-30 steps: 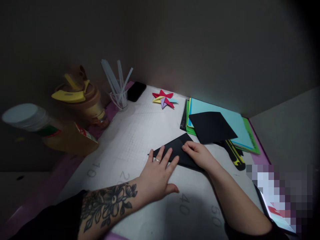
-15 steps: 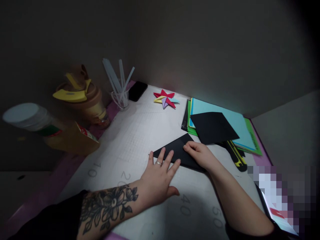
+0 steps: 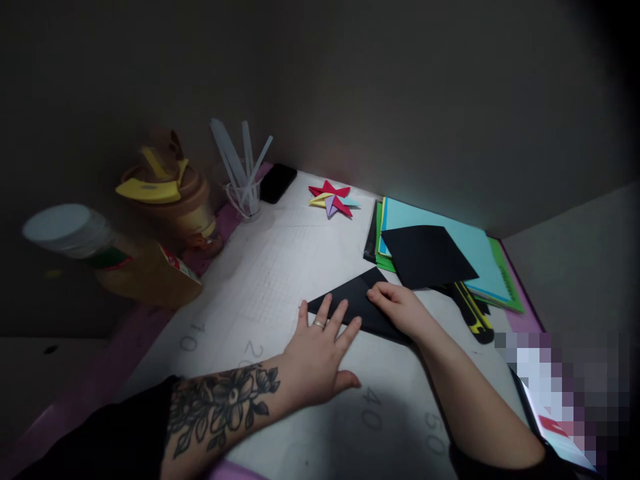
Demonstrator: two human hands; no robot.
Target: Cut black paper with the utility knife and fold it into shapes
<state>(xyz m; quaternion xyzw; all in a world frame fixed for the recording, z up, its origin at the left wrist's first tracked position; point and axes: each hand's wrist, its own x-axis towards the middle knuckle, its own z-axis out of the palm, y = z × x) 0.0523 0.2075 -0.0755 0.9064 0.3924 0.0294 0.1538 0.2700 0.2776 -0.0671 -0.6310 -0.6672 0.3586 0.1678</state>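
A sheet of black paper, folded into a triangle, lies on the white table cover. My left hand, with a ring on one finger, is spread flat, its fingertips on the lower left edge of the triangle. On the right part of the same paper, my right hand is closed, fingers curled together and pressed against it. Its palm side is hidden, as is the paper beneath. Just beyond that hand, a square of black paper lies on a stack of coloured paper.
A multicoloured folded paper star lies at the back, near a black phone. Paper strips stand in a clear cup. At left are a brown cup and a white-capped bottle. A black-and-yellow cutter lies at right beside a lit screen.
The view has shifted slightly, so things at the left appear a little further right. Both hands keep almost the same place on the folded paper.
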